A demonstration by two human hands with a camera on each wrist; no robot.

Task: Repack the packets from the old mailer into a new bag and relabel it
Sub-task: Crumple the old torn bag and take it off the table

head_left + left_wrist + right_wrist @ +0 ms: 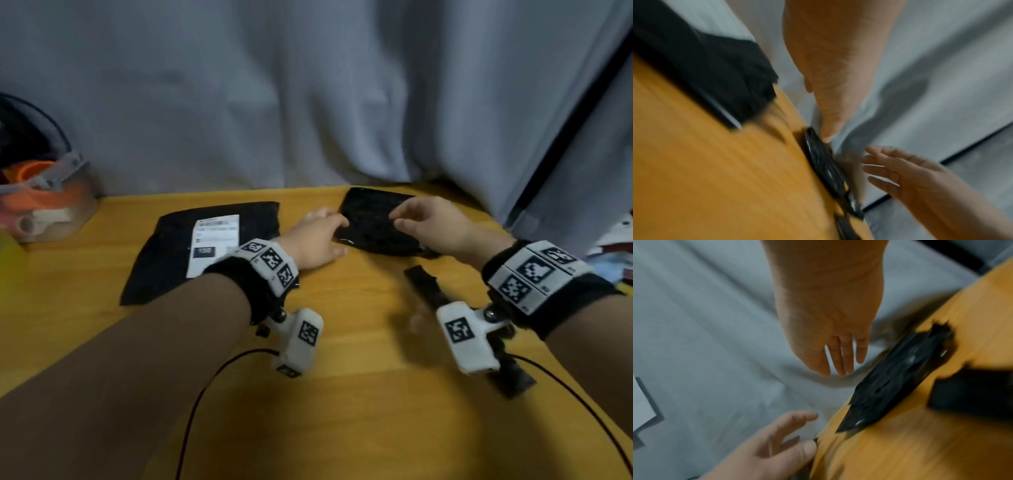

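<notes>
both hands (315,240) (435,226), fingers loosely spread, over crinkled black packet (373,222); wooden table (359,377).

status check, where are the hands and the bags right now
Left hand open at the small black bag's left edge. Right hand open, just above it. Labelled bag flat, untouched. Nothing in the way.

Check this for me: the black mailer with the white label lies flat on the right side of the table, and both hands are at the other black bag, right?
Not quite. The head view shows the mailer with the label lying flat on the left side of the table, not the right. The rest holds: the left hand and right hand are both at the other black bag.
</notes>
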